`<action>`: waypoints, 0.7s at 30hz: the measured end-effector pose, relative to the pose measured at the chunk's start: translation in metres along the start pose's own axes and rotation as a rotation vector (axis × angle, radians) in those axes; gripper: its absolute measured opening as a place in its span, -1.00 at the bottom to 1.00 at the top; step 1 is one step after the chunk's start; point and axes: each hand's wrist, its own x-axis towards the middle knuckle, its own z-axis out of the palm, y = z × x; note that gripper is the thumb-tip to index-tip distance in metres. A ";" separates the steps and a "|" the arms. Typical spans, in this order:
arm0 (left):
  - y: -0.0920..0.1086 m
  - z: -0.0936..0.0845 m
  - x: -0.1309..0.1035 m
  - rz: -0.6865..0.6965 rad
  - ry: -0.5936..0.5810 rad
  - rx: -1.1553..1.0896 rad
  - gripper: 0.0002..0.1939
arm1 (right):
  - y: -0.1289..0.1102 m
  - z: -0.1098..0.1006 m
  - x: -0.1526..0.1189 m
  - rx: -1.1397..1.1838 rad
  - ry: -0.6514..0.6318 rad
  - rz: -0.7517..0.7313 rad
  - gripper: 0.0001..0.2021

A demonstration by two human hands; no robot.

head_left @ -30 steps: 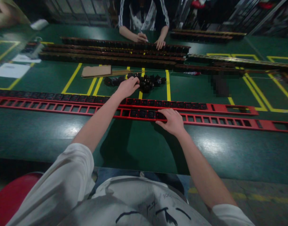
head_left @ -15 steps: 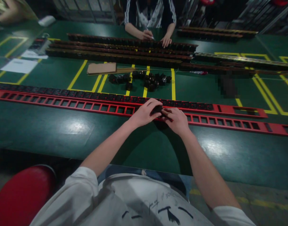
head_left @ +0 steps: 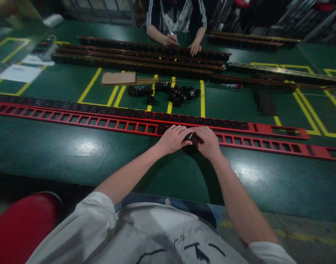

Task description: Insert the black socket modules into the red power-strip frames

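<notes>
Both hands meet over the near red slotted strip, in front of my body. My left hand has its fingers curled round a small black socket block, which shows glossy between the hands. On the block's other side, my right hand grips it too, fingertips largely hidden. One black block sits in the near strip's slot just left of my left hand; the slots further left are open. Behind lies a second red strip, lined with a long row of black socket blocks.
Loose black blocks lie in a pile beyond the strips, beside a cardboard piece. Long dark rails run across the green table. Opposite, a person's hands rest by the rails. A red stool stands lower left.
My hands have come slightly nearer to my body, and the grip on the block has shifted. The seated block left of my left hand is now uncovered.
</notes>
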 end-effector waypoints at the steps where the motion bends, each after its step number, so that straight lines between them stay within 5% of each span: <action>1: 0.000 0.002 0.000 -0.001 0.003 0.012 -0.24 | -0.001 -0.001 0.000 0.007 0.011 -0.004 -0.73; 12: -0.001 0.004 -0.002 -0.023 0.059 0.026 -0.59 | 0.002 0.003 -0.001 -0.009 0.004 -0.039 -0.80; 21: 0.002 0.002 -0.002 -0.053 0.015 0.018 -0.62 | -0.002 0.004 -0.004 -0.115 -0.099 -0.008 -0.71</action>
